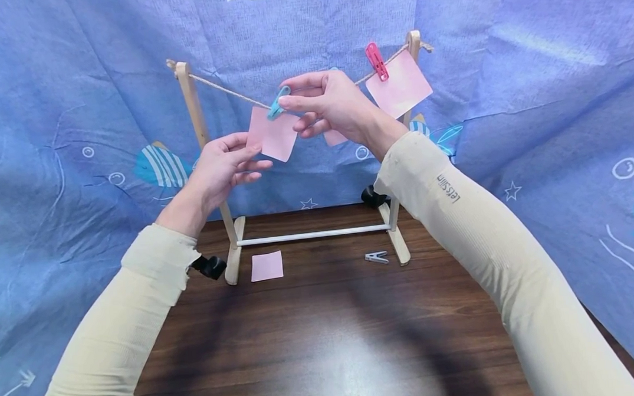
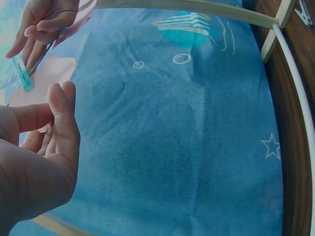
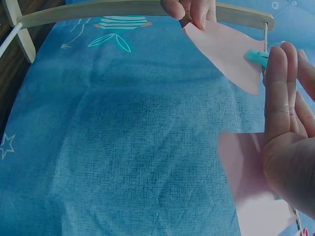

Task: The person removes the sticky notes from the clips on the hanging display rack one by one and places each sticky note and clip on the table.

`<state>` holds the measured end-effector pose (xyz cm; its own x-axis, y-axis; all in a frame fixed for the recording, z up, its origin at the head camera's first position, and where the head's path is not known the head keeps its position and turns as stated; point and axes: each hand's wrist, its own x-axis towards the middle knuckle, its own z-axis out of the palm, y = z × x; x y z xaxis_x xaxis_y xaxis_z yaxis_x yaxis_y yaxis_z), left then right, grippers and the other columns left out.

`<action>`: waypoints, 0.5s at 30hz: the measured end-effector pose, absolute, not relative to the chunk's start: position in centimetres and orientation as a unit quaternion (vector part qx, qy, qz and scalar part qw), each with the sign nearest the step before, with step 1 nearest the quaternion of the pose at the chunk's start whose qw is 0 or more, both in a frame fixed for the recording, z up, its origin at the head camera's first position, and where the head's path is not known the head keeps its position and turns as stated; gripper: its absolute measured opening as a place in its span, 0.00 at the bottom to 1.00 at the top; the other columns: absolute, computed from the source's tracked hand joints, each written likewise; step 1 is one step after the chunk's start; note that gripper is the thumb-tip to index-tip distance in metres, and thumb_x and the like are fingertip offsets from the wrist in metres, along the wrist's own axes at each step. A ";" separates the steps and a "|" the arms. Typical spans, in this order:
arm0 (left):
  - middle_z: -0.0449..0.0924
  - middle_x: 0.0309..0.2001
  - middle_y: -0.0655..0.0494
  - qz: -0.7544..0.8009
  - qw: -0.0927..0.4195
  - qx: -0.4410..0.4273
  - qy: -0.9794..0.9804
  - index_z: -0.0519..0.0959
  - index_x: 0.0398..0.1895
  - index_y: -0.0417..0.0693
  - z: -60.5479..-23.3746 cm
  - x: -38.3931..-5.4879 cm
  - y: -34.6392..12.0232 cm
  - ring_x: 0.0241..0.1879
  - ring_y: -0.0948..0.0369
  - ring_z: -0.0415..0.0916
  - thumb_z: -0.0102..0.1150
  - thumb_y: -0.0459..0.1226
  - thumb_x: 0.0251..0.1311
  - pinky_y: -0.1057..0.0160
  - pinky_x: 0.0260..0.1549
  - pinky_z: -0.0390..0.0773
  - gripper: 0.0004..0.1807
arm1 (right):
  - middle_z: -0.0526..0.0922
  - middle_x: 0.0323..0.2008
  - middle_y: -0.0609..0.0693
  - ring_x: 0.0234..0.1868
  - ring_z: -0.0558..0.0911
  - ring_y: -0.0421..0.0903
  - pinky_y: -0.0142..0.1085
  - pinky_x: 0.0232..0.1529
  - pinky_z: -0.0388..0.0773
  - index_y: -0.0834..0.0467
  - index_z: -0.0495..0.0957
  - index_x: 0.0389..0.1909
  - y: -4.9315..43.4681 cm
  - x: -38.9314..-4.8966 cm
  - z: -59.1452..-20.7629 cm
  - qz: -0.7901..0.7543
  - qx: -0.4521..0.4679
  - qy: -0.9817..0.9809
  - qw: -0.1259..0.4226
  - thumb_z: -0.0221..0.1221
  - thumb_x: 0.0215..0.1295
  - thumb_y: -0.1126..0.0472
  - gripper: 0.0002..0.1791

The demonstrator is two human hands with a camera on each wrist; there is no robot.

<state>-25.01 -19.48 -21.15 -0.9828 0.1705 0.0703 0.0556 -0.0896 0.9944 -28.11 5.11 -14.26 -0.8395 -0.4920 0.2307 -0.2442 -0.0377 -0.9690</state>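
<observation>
A square of pink paper (image 1: 273, 134) hangs against the rope (image 1: 227, 91), with a teal clothespin (image 1: 277, 105) over its top edge. My left hand (image 1: 222, 166) pinches the paper's lower left side between thumb and fingers. From the right, my right hand (image 1: 339, 105) has thumb and index finger at the clothespin's handle end, pinching it. In the right wrist view the teal clothespin (image 3: 256, 56) sits on the paper's edge beside the rope, its handle end partly behind my right fingers (image 3: 276, 93).
Another pink paper (image 1: 399, 85) hangs from a red clothespin (image 1: 377, 62) at right. A third paper (image 1: 335, 138) shows partly behind my right hand. On the table (image 1: 312, 322) lie a loose pink paper (image 1: 267, 266) and a grey clothespin (image 1: 376, 257). Wooden posts (image 1: 193, 103) carry the rope.
</observation>
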 end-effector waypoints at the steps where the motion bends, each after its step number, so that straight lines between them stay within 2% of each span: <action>1: 0.85 0.50 0.49 0.732 0.038 0.085 0.675 0.75 0.63 0.43 -21.1 -25.0 -19.5 0.39 0.58 0.88 0.63 0.37 0.69 0.66 0.33 0.86 0.21 | 0.86 0.51 0.57 0.27 0.86 0.48 0.46 0.39 0.86 0.61 0.76 0.65 5.1 -28.1 -14.2 -0.669 -0.268 0.687 0.092 0.70 0.65 0.61 0.28; 15: 0.86 0.48 0.50 0.736 0.033 0.092 0.670 0.76 0.61 0.42 -20.9 -25.0 -19.5 0.38 0.58 0.88 0.63 0.36 0.69 0.66 0.31 0.86 0.20 | 0.87 0.48 0.58 0.25 0.86 0.48 0.44 0.34 0.87 0.62 0.76 0.63 5.1 -28.2 -14.2 -0.685 -0.264 0.674 0.090 0.69 0.65 0.62 0.26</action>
<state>-25.01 -19.48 -20.85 -0.9810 0.1715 0.0909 0.0743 -0.1008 0.9921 -28.25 5.12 -14.20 -0.8446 -0.4782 0.2406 -0.2328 -0.0765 -0.9695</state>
